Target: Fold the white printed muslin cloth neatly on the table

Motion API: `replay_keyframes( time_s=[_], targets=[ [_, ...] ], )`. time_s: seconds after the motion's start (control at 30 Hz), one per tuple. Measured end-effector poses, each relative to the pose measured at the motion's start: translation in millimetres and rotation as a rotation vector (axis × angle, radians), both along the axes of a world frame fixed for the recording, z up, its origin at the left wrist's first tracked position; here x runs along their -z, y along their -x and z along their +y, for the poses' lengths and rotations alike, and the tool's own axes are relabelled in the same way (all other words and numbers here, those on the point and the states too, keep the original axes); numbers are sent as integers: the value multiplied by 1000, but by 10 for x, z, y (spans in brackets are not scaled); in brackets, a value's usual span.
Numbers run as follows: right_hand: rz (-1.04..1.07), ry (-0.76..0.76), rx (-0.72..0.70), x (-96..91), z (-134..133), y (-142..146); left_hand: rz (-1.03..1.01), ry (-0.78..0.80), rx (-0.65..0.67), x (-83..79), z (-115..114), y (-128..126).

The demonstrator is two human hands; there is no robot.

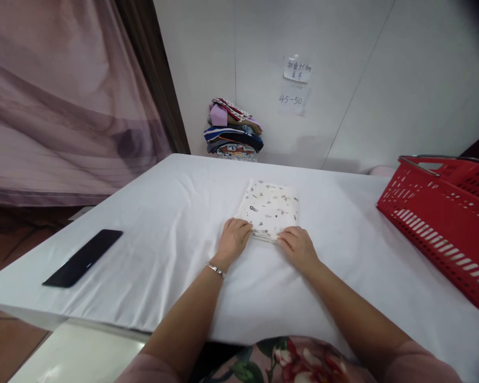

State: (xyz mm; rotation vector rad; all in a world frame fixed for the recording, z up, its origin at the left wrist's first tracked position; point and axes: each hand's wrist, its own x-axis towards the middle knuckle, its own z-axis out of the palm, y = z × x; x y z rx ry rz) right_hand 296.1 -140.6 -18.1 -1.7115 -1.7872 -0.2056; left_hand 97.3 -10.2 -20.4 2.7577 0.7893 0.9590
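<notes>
A white cloth point(269, 205) with small scattered prints lies folded into a neat rectangle on the white-covered table point(155, 234). Its layered near edge faces me. My left hand point(234, 238) grips the near left corner, fingers pressed together on the fabric. At the near right corner, my right hand point(298, 244) pinches the same edge between thumb and fingers. Both thumbs' undersides are partly hidden by the cloth and hands. A bracelet point(216, 269) circles my left wrist.
A red plastic basket point(443, 213) with a metal handle stands at the right. A dark flat object point(85, 258) lies on the left side of the table. Behind the far edge rises a pile of folded fabrics point(233, 130), near paper notes point(297, 69) on the wall.
</notes>
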Motion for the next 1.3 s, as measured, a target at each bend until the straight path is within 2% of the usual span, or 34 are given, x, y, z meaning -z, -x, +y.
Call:
replay_keyframes(
  time_s=[0.17,0.4,0.6,0.93,1.3],
  targets=[
    [90,-18,7,31,32,-17,9,-6,-17,29,36,11],
    [173,-34,35,51,58,-8,13,-59,-32,-34,27,-21],
    [149,-54,-1,59,33,-9,24,-81,-38,-37,8,34],
    [85,-21,-6,71,22,-21,41,-21,-45,-7,17,89],
    [83,-39,7,94,34,-23,124,-104,-22,-131,75,62]
  ],
)
